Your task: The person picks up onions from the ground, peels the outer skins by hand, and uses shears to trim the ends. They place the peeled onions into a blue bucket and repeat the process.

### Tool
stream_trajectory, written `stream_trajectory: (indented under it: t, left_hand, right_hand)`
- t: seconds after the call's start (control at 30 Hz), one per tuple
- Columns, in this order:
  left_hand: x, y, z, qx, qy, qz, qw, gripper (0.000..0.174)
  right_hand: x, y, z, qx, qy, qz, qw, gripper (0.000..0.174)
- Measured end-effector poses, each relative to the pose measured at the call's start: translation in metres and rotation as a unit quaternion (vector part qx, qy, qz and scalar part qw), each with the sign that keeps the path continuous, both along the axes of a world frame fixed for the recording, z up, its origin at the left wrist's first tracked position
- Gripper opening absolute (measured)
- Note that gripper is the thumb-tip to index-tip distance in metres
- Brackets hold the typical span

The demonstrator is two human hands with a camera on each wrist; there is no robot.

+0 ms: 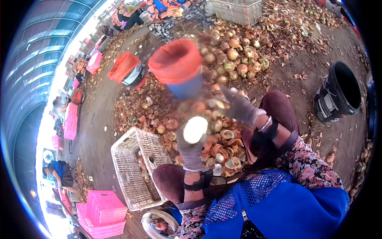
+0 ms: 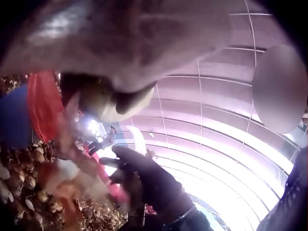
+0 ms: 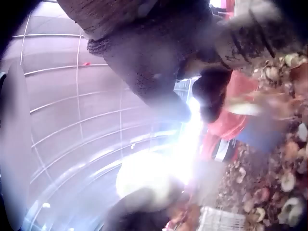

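Observation:
In the head view my gloved left hand [image 1: 191,150] grips a white peeled coconut [image 1: 195,129] and holds it up in front of my knees. The gloved right hand [image 1: 240,106] is just right of and beyond it, blurred, fingers curled round what looks like a pale knife [image 2: 137,140]. In the left wrist view the coconut [image 2: 103,106] sits under the glove [image 2: 134,43], with the right hand [image 2: 154,185] below. The right wrist view shows the right glove [image 3: 144,62] above the bright coconut [image 3: 149,180].
A blue barrel [image 1: 187,85] lined with a red bag stands ahead, with a heap of husked coconuts [image 1: 232,55] behind it. Shell scraps [image 1: 223,147] lie at my feet. A white crate [image 1: 137,167] and pink crates [image 1: 101,213] are left, a black bucket [image 1: 338,95] right. People sit farther off.

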State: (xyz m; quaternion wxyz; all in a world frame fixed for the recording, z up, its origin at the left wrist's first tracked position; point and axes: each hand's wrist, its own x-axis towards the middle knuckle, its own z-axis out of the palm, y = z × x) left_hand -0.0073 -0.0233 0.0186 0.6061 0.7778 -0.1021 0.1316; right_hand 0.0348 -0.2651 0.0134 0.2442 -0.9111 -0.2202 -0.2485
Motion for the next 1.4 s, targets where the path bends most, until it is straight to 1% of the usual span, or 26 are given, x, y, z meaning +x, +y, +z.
stream_trajectory:
  t: [0.03,0.07,0.13,0.2,0.27,0.3,0.37,0.43,0.5,0.53,0.6,0.63,0.67,0.7,0.77,0.8,0.87,0.9,1.0,1.07,1.1,1.13,1.23,1.27,1.33,1.4]
  left_hand:
    - [0.001,-0.001,-0.002,0.027,-0.022,0.011,0.999,0.060]
    - [0.001,-0.001,-0.003,0.055,-0.044,0.020,0.997,0.060]
    - [0.001,-0.003,-0.002,0.096,-0.035,0.035,0.994,0.061]
    - [-0.001,-0.005,-0.001,0.114,-0.036,0.039,0.992,0.062]
    - [-0.006,-0.009,0.002,0.104,-0.046,0.032,0.993,0.064]
    - [-0.005,-0.010,0.001,0.093,-0.051,0.025,0.994,0.065]
    - [-0.004,-0.012,-0.002,0.068,-0.061,0.012,0.996,0.066]
    - [-0.011,-0.019,0.006,0.039,-0.064,-0.031,0.997,0.067]
    - [-0.007,-0.020,0.014,0.033,-0.075,-0.059,0.995,0.067]
    - [-0.006,-0.023,0.015,0.037,-0.080,-0.061,0.994,0.067]
    - [-0.001,-0.021,0.007,0.014,-0.088,-0.063,0.994,0.067]
    - [0.000,-0.019,0.009,0.089,-0.117,-0.035,0.989,0.067]
    - [0.000,-0.016,0.013,0.164,-0.144,-0.006,0.976,0.068]
    - [0.000,-0.014,0.017,0.240,-0.170,0.021,0.955,0.068]
    - [-0.004,-0.015,0.027,0.243,-0.180,0.026,0.953,0.066]
    - [-0.006,-0.015,0.029,0.244,-0.184,0.029,0.952,0.065]
    - [-0.007,-0.016,0.028,0.175,-0.139,0.050,0.973,0.061]
    - [-0.007,-0.016,0.028,0.138,-0.118,0.061,0.981,0.059]
    - [-0.004,-0.001,0.022,0.161,-0.036,0.047,0.985,0.058]
    - [-0.004,0.004,0.021,-0.003,0.036,0.011,0.999,0.060]
    - [-0.005,0.005,0.023,-0.086,0.071,-0.007,0.994,0.061]
    - [-0.010,0.005,0.027,-0.235,0.124,-0.046,0.963,0.063]
    - [-0.007,0.008,0.024,-0.446,0.178,-0.066,0.875,0.062]
    - [-0.008,0.009,0.023,-0.467,0.179,-0.058,0.864,0.061]
    - [-0.003,0.013,0.016,-0.515,0.196,-0.063,0.832,0.061]
    - [-0.003,0.011,0.020,-0.531,0.217,-0.043,0.818,0.062]
  right_hand:
    - [-0.004,0.010,-0.002,0.033,0.010,0.046,0.998,0.059]
    - [-0.013,0.020,-0.005,-0.049,-0.049,0.059,0.996,0.052]
    - [-0.031,0.043,-0.001,-0.015,-0.022,0.082,0.996,0.048]
    - [-0.049,0.065,0.013,0.214,0.152,0.096,0.960,0.049]
    - [-0.039,0.069,-0.009,0.244,0.115,0.113,0.956,0.050]
    - [-0.034,0.070,-0.012,0.258,0.095,0.120,0.954,0.050]
    - [-0.023,0.065,-0.016,0.179,0.156,0.107,0.965,0.051]
    - [-0.019,0.060,-0.017,0.163,0.200,0.116,0.959,0.051]
    - [-0.015,0.059,-0.020,0.209,0.220,0.143,0.942,0.051]
    - [-0.017,0.064,-0.021,0.241,0.099,0.135,0.956,0.048]
    - [-0.024,0.057,-0.007,0.384,0.324,0.140,0.853,0.042]
    - [-0.030,0.054,0.009,0.446,0.427,0.139,0.774,0.040]
    - [-0.038,0.052,0.030,0.476,0.467,0.114,0.736,0.033]
    - [-0.036,0.050,0.022,0.494,0.490,0.137,0.705,0.033]
    - [-0.031,0.047,0.000,0.527,0.530,0.183,0.638,0.032]
    - [-0.034,0.047,0.006,0.542,0.523,0.182,0.632,0.031]
    - [-0.041,0.046,0.026,0.570,0.509,0.179,0.620,0.032]
    - [-0.040,0.048,0.026,0.571,0.491,0.150,0.640,0.030]
    - [-0.040,0.053,0.026,0.568,0.433,0.083,0.695,0.027]
    - [-0.042,0.050,0.034,0.556,0.394,0.064,0.729,0.025]
    - [-0.040,0.045,0.035,0.580,0.411,0.060,0.700,0.025]
    - [-0.036,0.035,0.036,0.604,0.429,0.057,0.670,0.024]
    - [-0.027,0.015,0.054,0.693,0.390,0.060,0.603,0.023]
    - [-0.019,0.012,0.045,0.733,0.367,0.046,0.570,0.027]
    - [-0.005,0.010,0.010,0.557,0.320,0.017,0.766,0.035]
    - [-0.005,0.010,-0.019,0.357,0.271,-0.041,0.893,0.048]
